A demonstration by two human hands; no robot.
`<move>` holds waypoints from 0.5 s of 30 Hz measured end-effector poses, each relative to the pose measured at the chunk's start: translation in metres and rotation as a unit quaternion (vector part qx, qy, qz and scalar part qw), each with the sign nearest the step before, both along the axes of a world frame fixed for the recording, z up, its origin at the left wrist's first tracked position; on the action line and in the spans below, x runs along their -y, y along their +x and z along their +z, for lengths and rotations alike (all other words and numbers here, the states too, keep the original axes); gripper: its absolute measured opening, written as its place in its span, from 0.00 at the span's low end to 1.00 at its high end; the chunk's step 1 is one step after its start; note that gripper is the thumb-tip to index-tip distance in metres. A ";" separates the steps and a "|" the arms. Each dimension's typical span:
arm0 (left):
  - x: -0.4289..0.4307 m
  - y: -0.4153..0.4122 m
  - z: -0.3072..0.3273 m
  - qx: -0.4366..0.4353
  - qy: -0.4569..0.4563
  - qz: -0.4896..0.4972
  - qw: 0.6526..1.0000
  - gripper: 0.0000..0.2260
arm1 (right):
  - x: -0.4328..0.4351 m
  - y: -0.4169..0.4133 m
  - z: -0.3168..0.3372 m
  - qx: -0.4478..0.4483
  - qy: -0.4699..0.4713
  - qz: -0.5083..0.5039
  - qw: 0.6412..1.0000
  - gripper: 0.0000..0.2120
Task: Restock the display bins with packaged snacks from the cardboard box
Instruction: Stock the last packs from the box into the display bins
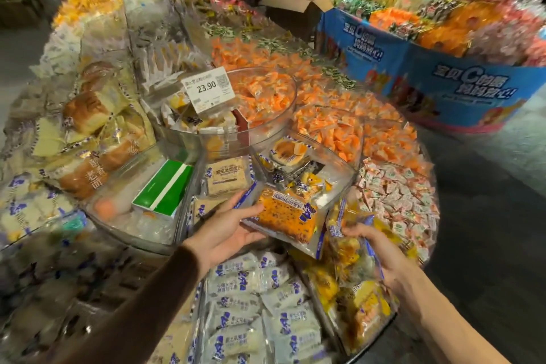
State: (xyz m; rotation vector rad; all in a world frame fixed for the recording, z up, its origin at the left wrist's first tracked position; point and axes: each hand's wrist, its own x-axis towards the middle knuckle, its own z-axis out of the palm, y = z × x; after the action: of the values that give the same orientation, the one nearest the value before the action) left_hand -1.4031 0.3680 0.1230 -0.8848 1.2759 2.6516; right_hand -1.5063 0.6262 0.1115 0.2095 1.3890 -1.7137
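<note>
**Both hands full at the snack display**

My left hand (227,230) comes in from the lower left of the frame and holds an orange cake packet (283,216) by its near edge, thumb on top and fingers underneath. The packet sits just below centre, tilted, over the near rim of a clear bin (331,156) that already has a few mixed packets in it.

My right hand (375,248), lower right of centre, has its fingers curled round a bunch of yellow snack packets (351,245) in clear wrappers with blue edges. They hang just beside the orange cake packet, above more yellow packets heaped along the display's lower right edge.

The cardboard box (295,3) stands open at the upper middle of the frame, well apart from both hands, between this display and a blue display stand (428,77) on the right.

A price tag (208,90) reading 23.90 stands left of centre, next to a round bowl of orange sweets (266,91). A green box (162,189) lies in the bin to the left of my left hand. White packets (251,304) with blue print fill the bin at the bottom centre.
</note>
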 end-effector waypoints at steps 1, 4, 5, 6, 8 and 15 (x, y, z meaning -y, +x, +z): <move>-0.006 -0.002 0.000 -0.001 0.003 0.010 1.000 0.36 | -0.001 -0.009 0.000 0.004 -0.010 0.003 1.000 0.28; -0.028 -0.013 -0.002 -0.006 -0.079 -0.007 0.997 0.33 | -0.003 -0.033 0.003 0.000 -0.016 0.002 1.000 0.14; -0.036 -0.018 -0.001 -0.004 -0.107 -0.013 0.994 0.32 | -0.005 -0.039 0.005 -0.001 -0.018 0.005 1.000 0.12; -0.045 -0.022 0.000 -0.003 -0.134 -0.021 0.991 0.32 | -0.008 -0.046 0.007 0.000 -0.019 0.005 1.000 0.11; -0.059 -0.031 0.003 0.002 -0.199 -0.063 0.978 0.25 | -0.012 -0.057 0.011 -0.002 -0.011 0.009 1.000 0.11; -0.073 -0.061 0.004 -0.001 -0.308 -0.119 0.944 0.13 | -0.020 -0.082 0.049 -0.041 0.030 0.022 0.998 0.13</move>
State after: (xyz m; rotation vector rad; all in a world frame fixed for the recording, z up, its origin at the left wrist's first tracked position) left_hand -1.4646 0.4413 0.1266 -0.7090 2.1112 2.0825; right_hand -1.5883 0.6459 0.1606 0.1414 1.4948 -1.6623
